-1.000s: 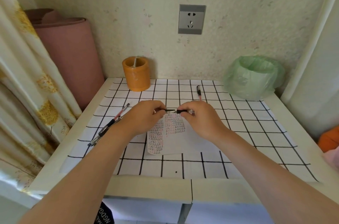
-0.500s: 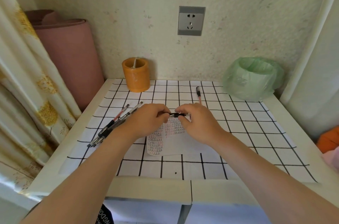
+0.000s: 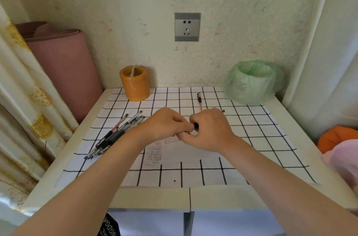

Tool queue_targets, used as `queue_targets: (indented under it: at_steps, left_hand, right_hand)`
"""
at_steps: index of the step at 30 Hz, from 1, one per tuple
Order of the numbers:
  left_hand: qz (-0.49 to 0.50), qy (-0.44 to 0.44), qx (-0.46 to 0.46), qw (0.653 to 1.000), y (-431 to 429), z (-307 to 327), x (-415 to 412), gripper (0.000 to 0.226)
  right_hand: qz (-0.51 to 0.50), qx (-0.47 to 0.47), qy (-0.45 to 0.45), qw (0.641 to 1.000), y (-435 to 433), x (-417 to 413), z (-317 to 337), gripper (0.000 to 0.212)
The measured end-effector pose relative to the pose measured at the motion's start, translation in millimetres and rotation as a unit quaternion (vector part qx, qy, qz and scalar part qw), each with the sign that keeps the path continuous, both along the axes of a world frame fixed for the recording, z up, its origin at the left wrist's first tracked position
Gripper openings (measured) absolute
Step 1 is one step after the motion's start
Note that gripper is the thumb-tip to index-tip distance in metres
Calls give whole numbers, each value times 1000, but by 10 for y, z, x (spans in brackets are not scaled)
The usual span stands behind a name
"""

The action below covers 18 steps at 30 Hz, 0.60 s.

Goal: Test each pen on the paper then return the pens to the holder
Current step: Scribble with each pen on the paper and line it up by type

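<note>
Pens (image 3: 114, 136) lie bundled at centre left, long axes running lower left to upper right, just beside the left hand (image 3: 164, 125). Both hands close on one black-tipped pen (image 3: 195, 125) above the paper (image 3: 186, 150); right hand (image 3: 208, 131) pinches its end. Orange holder (image 3: 135, 85) stands upper left, nearer the left hand.

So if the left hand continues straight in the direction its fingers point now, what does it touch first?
The left hand points rightward and already meets the right hand over the small black pen piece pinched between them. It would likely press into that hand first, though depth is unclear.
</note>
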State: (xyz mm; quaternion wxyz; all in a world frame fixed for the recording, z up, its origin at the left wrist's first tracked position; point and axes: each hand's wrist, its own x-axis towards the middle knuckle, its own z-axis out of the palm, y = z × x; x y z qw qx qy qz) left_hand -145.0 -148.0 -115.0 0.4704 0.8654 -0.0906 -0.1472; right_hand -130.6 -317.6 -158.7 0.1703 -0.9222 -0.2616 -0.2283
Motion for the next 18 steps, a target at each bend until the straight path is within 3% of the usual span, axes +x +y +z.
queue_targets:
  at_steps: [3,6,9,13,18]
  left_hand:
    - [7,-4,24,1000,-131,64,-13,18]
    - [38,-30,51,998,-228,82,49,12]
    - [82,-65,47,993,-312,83,164,11]
    - [91,-65,-32,993,-488,102,309,18]
    - [80,-129,18,988,-697,0,575,17]
  right_hand:
    - [-11,4,37,999,-106,-44,68,45]
    - [-10,-4,117,993,-260,-41,111,54]
    - [32,61,184,980,-447,17,111,25]
    - [38,108,181,977,-710,144,140,12]
    - [-51,155,180,970,-1039,378,279,13]
